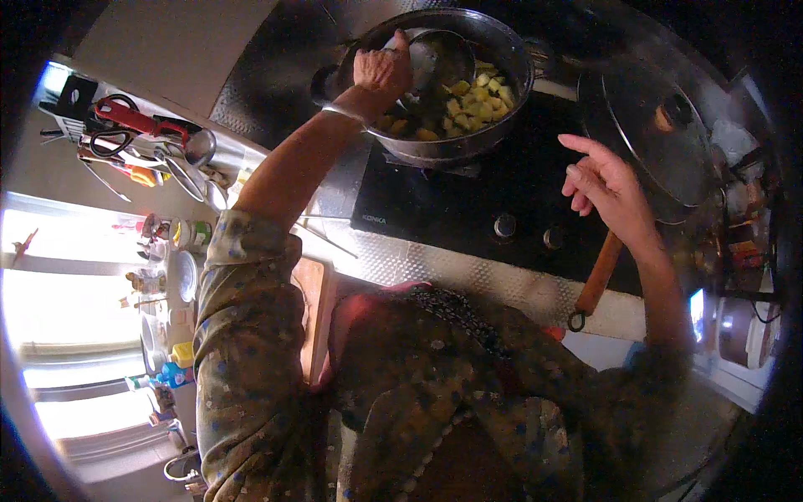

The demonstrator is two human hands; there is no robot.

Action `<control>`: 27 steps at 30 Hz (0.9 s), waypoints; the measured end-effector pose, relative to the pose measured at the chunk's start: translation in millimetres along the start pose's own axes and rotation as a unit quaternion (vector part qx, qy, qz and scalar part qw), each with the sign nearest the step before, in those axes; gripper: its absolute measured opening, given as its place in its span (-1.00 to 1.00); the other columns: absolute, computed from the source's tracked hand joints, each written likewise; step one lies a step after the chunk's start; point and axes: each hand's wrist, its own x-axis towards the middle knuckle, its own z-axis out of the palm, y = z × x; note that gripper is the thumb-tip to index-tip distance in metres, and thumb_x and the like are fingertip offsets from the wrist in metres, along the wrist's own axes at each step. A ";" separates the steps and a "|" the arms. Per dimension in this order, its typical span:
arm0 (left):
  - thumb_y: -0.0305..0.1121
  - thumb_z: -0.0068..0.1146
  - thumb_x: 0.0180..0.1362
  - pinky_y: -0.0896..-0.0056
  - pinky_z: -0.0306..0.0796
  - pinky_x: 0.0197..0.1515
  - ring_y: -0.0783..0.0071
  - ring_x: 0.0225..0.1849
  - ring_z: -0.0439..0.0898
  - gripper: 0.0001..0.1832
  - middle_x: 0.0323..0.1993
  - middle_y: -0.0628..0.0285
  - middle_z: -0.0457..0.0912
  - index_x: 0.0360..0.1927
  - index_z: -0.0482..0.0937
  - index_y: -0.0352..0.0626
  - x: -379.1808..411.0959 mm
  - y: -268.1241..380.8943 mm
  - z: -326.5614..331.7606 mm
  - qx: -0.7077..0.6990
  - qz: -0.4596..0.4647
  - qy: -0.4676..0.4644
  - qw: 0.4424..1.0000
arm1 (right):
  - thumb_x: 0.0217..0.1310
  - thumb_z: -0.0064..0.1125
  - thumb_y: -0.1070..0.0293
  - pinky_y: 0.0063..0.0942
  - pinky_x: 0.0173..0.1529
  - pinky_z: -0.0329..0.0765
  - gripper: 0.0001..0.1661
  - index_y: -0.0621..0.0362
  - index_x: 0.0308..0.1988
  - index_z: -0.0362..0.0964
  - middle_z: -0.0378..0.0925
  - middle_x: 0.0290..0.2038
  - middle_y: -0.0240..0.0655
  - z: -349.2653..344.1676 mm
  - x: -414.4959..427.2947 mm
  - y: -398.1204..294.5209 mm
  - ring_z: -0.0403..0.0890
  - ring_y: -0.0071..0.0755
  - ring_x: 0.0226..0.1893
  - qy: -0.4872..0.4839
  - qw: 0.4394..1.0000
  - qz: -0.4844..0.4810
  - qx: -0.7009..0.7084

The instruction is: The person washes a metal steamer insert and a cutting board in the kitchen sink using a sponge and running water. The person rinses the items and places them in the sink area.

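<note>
Over a large metal pot [433,149] on the black gas cooktop [433,197], my left hand [382,69] grips the edge of a round bowl [448,53]. The bowl is tilted inside the pot's rim, and its inside is dim. Pale yellow-green chopped pieces [480,103] lie heaped at the pot's right side, with a few more near the front. My right hand [602,182] is in the air above the cooktop with its fingers apart and nothing in them. Beneath its wrist runs the wooden handle [599,273] of a covered pan.
The pan's glass lid [659,150] with a dark knob [677,112] is at the right. Left of the cooktop hang red-handled scissors [135,119] and several utensils. A wooden board [312,320] stands near my left sleeve. Two control knobs [505,226] face me.
</note>
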 end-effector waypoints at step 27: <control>-0.38 -0.03 -0.07 0.15 0.25 -0.12 0.18 -0.58 0.51 -0.26 -0.67 0.12 0.52 0.24 -0.02 -0.03 -7.3 -40.1 -56.5 0.027 0.038 0.295 0.954 | 0.17 -0.08 0.44 -0.74 -0.53 0.39 -0.58 0.14 0.06 0.23 0.41 -0.52 -0.39 10.7 4.0 -5.1 0.39 -0.70 -0.61 -0.010 1.000 -0.008 -0.018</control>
